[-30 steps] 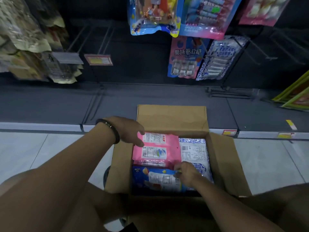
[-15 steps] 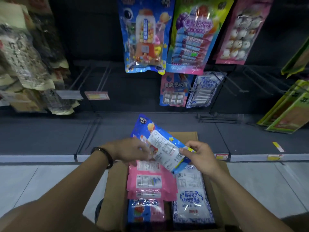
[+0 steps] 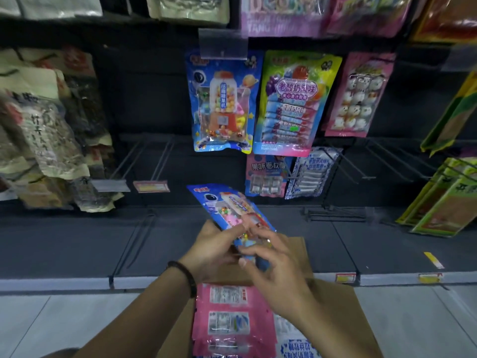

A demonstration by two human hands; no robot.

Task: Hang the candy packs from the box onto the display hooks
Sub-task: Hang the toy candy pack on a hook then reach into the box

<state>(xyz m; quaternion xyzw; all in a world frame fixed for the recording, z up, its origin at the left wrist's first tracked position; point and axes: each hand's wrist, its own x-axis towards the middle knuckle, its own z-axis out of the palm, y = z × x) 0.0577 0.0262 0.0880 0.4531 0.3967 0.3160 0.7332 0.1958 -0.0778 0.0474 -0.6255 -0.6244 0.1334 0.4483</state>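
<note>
Both hands meet above the box (image 3: 333, 301) and hold 1 blue pack (image 3: 227, 210) between them. The left hand (image 3: 214, 251) has its grip closed on the pack's lower left side, thumb on the printed front. The right hand (image 3: 273, 270) has a loose grip on the lower right part, fingers (image 3: 260, 233) spread over the clear window with the coloured sweets. The pack tilts, its top corner pointing up and left of the hands, front side facing the camera.

Just below the hands, inside the box, lies a pink pack (image 3: 232, 321) with its back label up, with more pink ones stacked under it. Right of it, under the right forearm, a white pack (image 3: 294, 344) with blue print shows in part.

Well above the hands a matching blue pack, the hung pack (image 3: 222, 104), hangs from a hook under a clear price holder (image 3: 223, 43). Right of that hang a green pack (image 3: 294, 99) and a rose pack (image 3: 358, 94). Above and left of the hands, bare hooks (image 3: 152, 161) stick out over a dark shelf (image 3: 77, 244). A dark bracelet (image 3: 184, 276) sits on the left wrist.
</note>
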